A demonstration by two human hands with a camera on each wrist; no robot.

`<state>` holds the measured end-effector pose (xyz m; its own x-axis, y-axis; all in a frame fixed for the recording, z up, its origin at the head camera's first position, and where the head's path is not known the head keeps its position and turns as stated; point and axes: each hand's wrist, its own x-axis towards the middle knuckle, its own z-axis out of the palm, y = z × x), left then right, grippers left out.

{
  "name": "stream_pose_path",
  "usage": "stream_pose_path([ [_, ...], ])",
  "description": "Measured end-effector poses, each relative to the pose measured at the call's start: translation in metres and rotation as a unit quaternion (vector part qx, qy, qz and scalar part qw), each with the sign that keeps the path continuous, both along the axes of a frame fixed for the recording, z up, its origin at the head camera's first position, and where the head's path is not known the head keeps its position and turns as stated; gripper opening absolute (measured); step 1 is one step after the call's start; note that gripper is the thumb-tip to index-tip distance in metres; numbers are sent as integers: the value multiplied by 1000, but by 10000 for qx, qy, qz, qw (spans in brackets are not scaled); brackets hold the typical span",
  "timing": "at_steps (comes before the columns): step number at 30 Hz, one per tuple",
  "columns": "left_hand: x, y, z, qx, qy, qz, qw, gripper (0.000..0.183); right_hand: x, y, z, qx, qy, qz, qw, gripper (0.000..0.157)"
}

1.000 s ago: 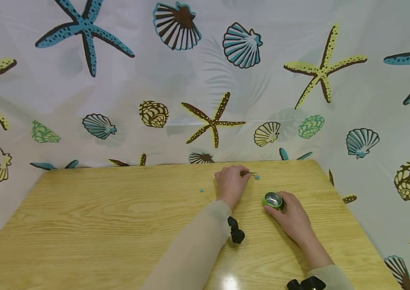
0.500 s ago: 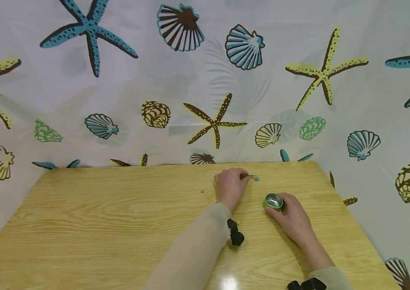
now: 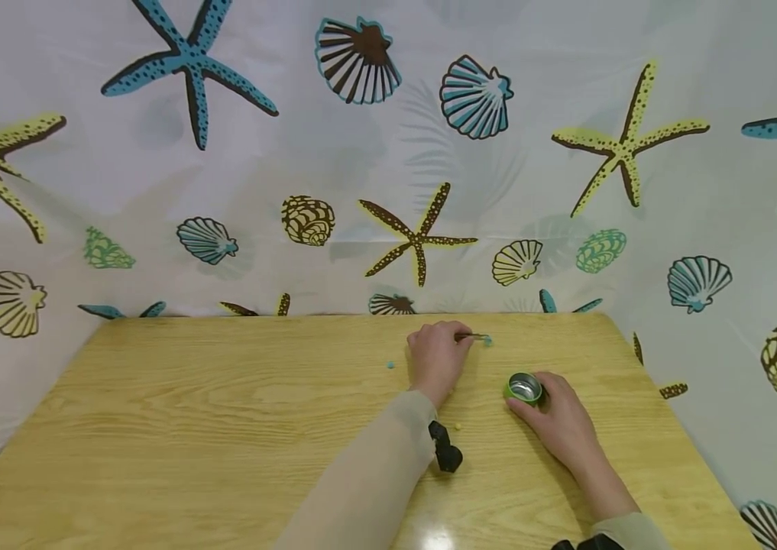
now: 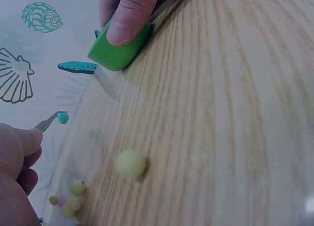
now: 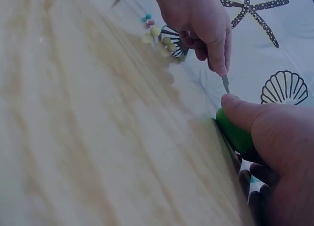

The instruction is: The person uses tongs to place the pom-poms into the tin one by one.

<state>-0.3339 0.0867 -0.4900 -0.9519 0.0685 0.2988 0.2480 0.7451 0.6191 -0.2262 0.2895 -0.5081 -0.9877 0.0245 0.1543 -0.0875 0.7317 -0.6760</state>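
My left hand [image 3: 436, 359] pinches a pair of metal tweezers [image 4: 47, 122] near the back of the table. A small blue ball [image 4: 63, 118] is at the tweezer tips; whether they grip it I cannot tell. My right hand [image 3: 564, 424] holds a small green cup [image 3: 524, 389] with a shiny metal inside, its mouth facing up. In the right wrist view, the thumb presses on the green wall [image 5: 234, 132] of that cup. Another blue ball [image 3: 390, 365] lies left of my left hand.
A yellow ball [image 4: 130, 163] lies on the wooden table [image 3: 223, 428], near the left wrist. The left wrist view also has a cluster of yellow balls [image 4: 73, 202] with a pink one [image 4: 62, 201]. A shell-print cloth [image 3: 333, 153] hangs behind the table.
The tweezer tips have come closer together at the blue ball. Both hands keep nearly the same places, while the head view shifts slightly. A yellow ball shows beside the left wrist.
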Motion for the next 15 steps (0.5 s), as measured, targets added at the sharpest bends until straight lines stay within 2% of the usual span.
stream_pose_path([
  [6, 6, -13, 5, 230, 120, 29, 9997, 14, -1, -5, 0, 75, -46, 89, 9999, 62],
  [15, 18, -36, 17, 260, 180, 113, 9994, 15, -6, -25, 6, -27, -145, 268, 9995, 64],
])
